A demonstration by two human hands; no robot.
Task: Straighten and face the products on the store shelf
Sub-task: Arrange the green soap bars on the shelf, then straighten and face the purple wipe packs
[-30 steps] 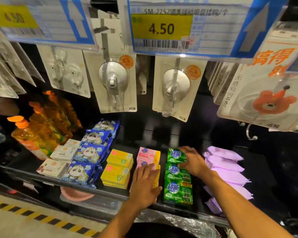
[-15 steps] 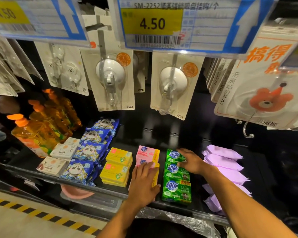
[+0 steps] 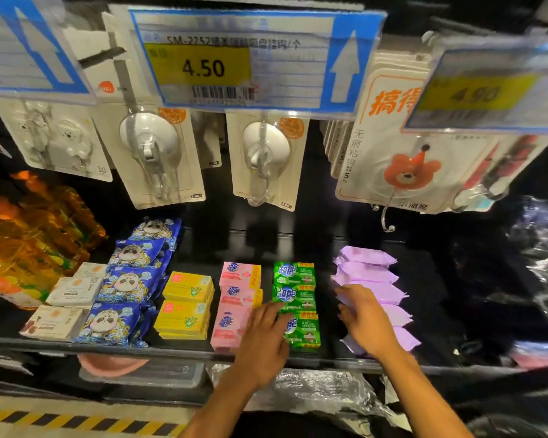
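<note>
While the row of green foil-wrapped soap bars [image 3: 295, 298] is being squared up on the black metal store shelf [image 3: 178, 349], the left hand [image 3: 261, 343] is being laid flat across the front bar of that row. Its fingers [image 3: 272, 311] are being held straight and close together, reaching over the seam beside the column of pink wrapped soap bars [image 3: 234, 298]. Nothing is being pinched or lifted. The flat contact is judged suited to sliding the bar into line with those behind it.

The right hand [image 3: 367, 324] is being held at the left flank of the stack of lilac soft plastic packs [image 3: 380, 292], fingers straight and slightly spread. Whether they are touching the packs cannot be told through the blur. This placement is judged to be serving as a stop or a push for the lilac column, which is lying fanned unevenly toward the shelf front. The green and pink rows are lying labels-up near the shelf's front lip. The yellow cardboard boxes [image 3: 187, 289] to the left are not being handled.
</note>
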